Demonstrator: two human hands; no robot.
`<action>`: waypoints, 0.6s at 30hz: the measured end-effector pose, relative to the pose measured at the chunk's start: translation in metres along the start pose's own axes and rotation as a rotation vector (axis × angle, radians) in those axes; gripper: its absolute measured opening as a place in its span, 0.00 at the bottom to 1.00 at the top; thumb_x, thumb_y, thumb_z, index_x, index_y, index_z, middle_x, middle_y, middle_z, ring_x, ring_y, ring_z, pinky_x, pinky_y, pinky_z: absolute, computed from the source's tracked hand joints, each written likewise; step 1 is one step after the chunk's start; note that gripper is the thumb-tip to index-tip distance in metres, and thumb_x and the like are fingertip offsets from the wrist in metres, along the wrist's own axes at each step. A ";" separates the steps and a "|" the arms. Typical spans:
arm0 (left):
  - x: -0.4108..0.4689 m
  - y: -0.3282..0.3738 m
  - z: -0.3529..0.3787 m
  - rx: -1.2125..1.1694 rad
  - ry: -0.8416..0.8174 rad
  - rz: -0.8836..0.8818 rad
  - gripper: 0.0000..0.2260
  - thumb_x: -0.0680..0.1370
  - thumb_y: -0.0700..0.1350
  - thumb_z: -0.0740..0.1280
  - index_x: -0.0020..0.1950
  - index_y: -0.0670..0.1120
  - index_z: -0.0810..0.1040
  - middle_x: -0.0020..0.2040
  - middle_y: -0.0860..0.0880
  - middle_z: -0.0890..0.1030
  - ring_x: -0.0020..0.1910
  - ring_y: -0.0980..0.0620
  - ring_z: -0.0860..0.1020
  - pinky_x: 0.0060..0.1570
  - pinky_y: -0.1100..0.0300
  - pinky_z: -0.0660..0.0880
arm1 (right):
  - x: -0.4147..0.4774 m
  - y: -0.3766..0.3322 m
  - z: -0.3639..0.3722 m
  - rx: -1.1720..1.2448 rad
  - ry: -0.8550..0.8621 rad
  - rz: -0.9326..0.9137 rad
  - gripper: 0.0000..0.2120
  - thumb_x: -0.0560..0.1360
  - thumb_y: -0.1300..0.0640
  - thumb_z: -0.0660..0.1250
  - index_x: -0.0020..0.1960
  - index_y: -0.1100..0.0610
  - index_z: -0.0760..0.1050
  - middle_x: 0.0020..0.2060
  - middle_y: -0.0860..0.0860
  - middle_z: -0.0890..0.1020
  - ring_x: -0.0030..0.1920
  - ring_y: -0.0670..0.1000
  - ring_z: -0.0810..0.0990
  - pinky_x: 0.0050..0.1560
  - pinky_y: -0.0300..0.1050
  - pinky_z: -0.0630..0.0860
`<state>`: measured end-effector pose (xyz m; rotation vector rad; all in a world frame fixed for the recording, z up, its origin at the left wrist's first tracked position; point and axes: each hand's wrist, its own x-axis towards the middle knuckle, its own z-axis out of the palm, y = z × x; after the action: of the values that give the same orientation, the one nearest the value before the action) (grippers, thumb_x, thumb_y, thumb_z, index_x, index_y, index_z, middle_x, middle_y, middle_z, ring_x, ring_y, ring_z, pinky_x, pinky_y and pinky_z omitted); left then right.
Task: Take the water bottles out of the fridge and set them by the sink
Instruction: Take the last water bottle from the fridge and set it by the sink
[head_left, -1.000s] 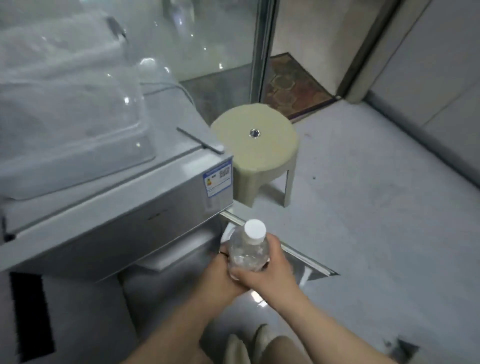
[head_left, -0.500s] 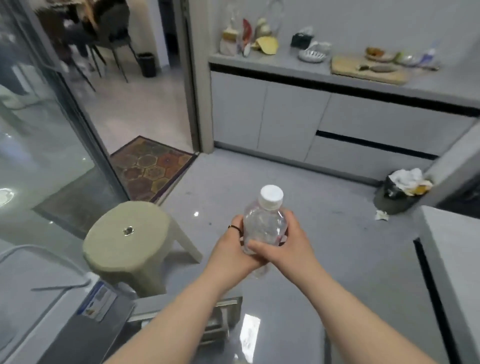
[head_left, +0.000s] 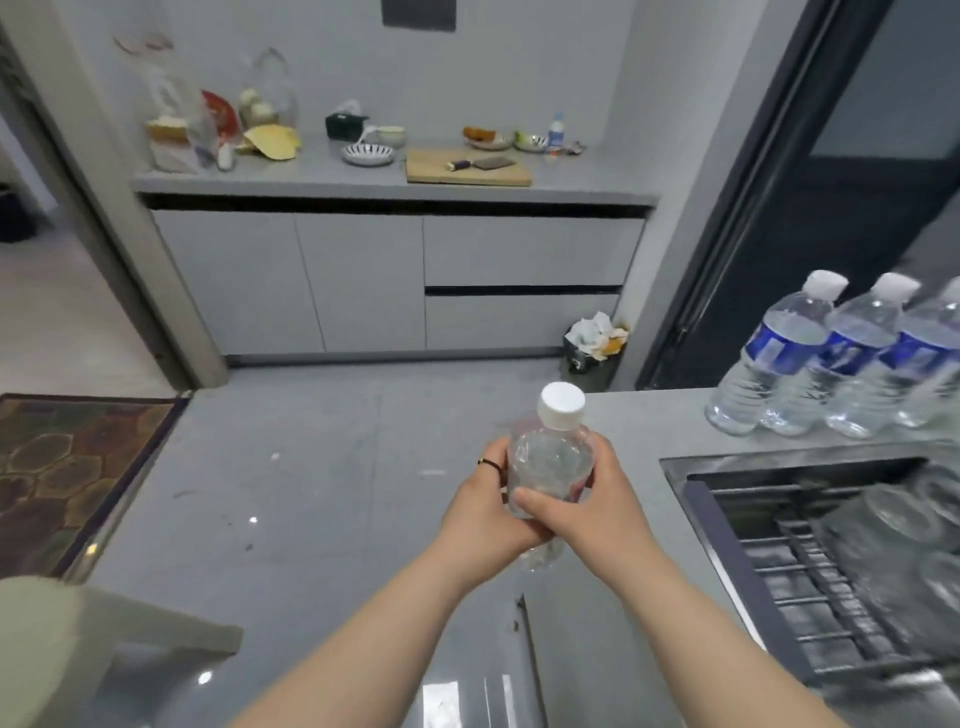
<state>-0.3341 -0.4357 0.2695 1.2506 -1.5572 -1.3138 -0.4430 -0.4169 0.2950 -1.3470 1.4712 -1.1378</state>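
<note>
Two-handed, held a clear water bottle (head_left: 550, 462) upright in the air over the grey floor (head_left: 322, 467), just left of the near counter (head_left: 649, 421) and its corner. Wrapped the left hand (head_left: 480, 512) around the bottle's left side and lower body, fingers curled tight behind the plastic, with a thin dark ring (head_left: 491, 463) on one of them. Clasped the right hand (head_left: 597, 509) over the bottle's right side, thumb laid across the front, fingers clenched on it and overlapping the left hand. Saw the white cap (head_left: 562, 405) on top, above both hands and uncovered.

Found three more bottles on the near counter at far right, standing close together in a row with blue labels and white caps: the left bottle (head_left: 769, 358), the middle bottle (head_left: 836, 364) and the right bottle (head_left: 919, 364), the last cut by the frame edge. Noted the sink (head_left: 675, 467) just nearer than that row, with a metal rack (head_left: 810, 587) in it and glassware, blurred, on the rack.

Across the floor, made out a far counter (head_left: 363, 179) over grey cabinets, carrying a wooden cutting board (head_left: 467, 169) with a knife (head_left: 483, 163) on it, bowls, and bags at its left end. Spotted a full bin (head_left: 592, 348) on the floor at the cabinets' right end, a patterned rug (head_left: 67, 467) at left, and a pale stool (head_left: 52, 649) at near left.
</note>
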 end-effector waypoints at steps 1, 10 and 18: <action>0.008 0.004 0.008 -0.006 -0.012 0.008 0.24 0.56 0.49 0.72 0.45 0.66 0.66 0.44 0.65 0.77 0.47 0.60 0.78 0.48 0.70 0.74 | 0.005 0.002 -0.009 -0.007 0.020 0.006 0.28 0.61 0.62 0.75 0.46 0.41 0.63 0.41 0.36 0.73 0.43 0.37 0.74 0.44 0.32 0.72; 0.094 0.023 0.061 -0.019 -0.228 0.059 0.25 0.57 0.47 0.72 0.47 0.64 0.67 0.48 0.65 0.76 0.49 0.62 0.77 0.55 0.62 0.75 | 0.055 0.013 -0.072 0.004 0.266 0.067 0.31 0.62 0.64 0.75 0.58 0.48 0.63 0.42 0.36 0.72 0.42 0.33 0.72 0.38 0.20 0.70; 0.176 0.031 0.090 0.051 -0.467 0.129 0.26 0.63 0.39 0.74 0.48 0.63 0.64 0.48 0.59 0.77 0.49 0.57 0.77 0.51 0.65 0.73 | 0.107 0.024 -0.101 -0.035 0.502 0.185 0.33 0.63 0.61 0.74 0.62 0.49 0.63 0.42 0.49 0.75 0.44 0.49 0.75 0.48 0.39 0.71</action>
<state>-0.4707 -0.5820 0.2717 0.8902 -1.9665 -1.5626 -0.5556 -0.5137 0.2983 -0.9572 1.9334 -1.3948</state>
